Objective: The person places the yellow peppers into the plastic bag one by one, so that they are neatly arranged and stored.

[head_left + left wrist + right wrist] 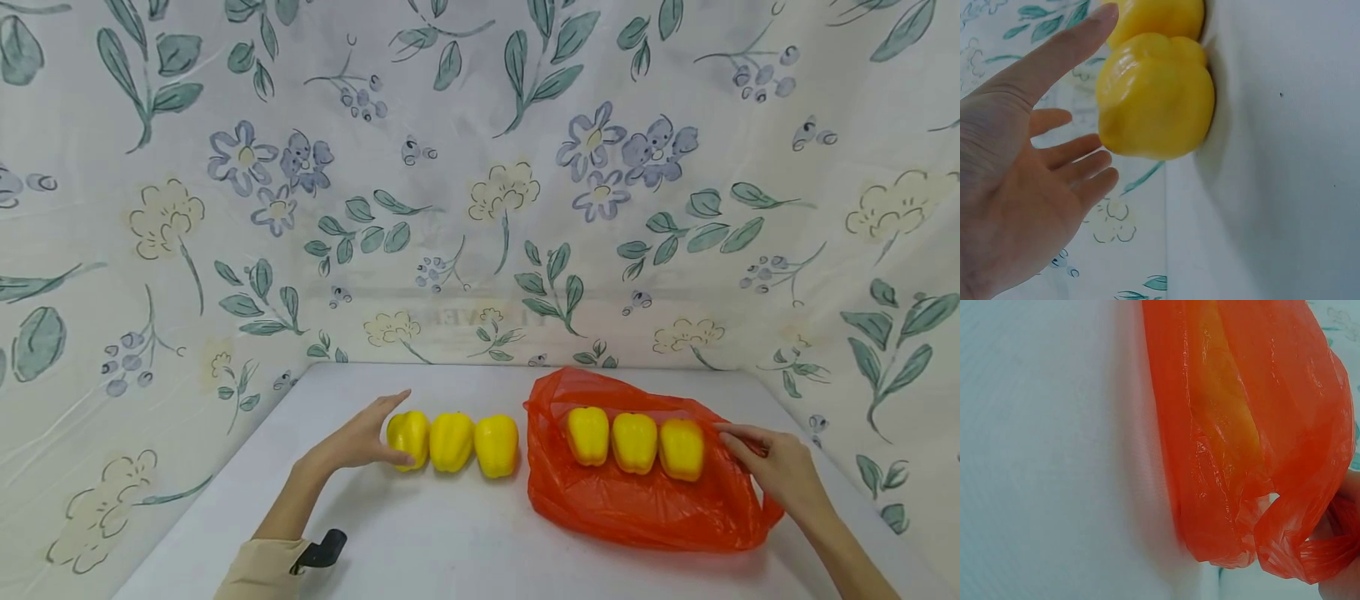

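Observation:
Three yellow bell peppers stand in a row on the white table, left of a red plastic bag (600, 508). My left hand (366, 435) is spread at the leftmost pepper (408, 442), thumb on the near side and fingers on the far side. In the left wrist view that hand (1029, 181) has its fingers extended beside the pepper (1157, 100). At the bag's right end, my right hand (776, 467) pinches the plastic. Three more yellow peppers, the middle one (634, 443) among them, sit within the bag's outline. Bunched red plastic (1297, 544) runs into the right hand's grip.
The middle pepper (452, 442) and right pepper (497, 447) of the left row stand close together, near the bag's left edge. Behind the white table (420, 542) hangs a floral cloth (450, 250). A black wrist mount (324, 550) sits at my left sleeve.

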`<state>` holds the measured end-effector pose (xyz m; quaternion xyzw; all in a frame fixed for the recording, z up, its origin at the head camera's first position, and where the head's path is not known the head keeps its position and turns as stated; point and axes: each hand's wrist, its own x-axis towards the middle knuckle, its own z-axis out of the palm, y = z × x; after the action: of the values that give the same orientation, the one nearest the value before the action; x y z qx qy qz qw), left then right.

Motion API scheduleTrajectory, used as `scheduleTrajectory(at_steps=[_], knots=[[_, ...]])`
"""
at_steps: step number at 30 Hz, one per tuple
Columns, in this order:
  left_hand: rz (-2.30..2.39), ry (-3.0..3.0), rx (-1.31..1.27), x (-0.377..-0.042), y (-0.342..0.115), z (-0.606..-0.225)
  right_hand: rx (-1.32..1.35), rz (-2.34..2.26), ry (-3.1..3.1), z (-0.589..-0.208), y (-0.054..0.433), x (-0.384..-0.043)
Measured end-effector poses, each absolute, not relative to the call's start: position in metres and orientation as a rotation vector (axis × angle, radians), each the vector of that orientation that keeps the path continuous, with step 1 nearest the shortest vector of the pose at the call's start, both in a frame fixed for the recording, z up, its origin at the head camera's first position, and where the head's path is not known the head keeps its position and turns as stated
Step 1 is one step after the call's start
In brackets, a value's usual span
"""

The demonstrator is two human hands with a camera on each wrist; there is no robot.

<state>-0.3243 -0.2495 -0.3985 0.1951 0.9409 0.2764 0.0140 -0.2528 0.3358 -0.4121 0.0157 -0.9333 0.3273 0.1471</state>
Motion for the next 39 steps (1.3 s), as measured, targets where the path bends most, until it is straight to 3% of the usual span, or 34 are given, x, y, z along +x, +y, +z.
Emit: scheduleTrajectory(at_steps=[16,39], knots=[[0.900,2.889,0.622,-0.330,-0.251,-0.418,0.060,0.932,-2.673,-0.414,0.336,-0.254],[0.884,2.944,0.644,-0.324,-0.249,-0.416,0.060,0.985,-2.672,-0.411,0.335,-0.252]])
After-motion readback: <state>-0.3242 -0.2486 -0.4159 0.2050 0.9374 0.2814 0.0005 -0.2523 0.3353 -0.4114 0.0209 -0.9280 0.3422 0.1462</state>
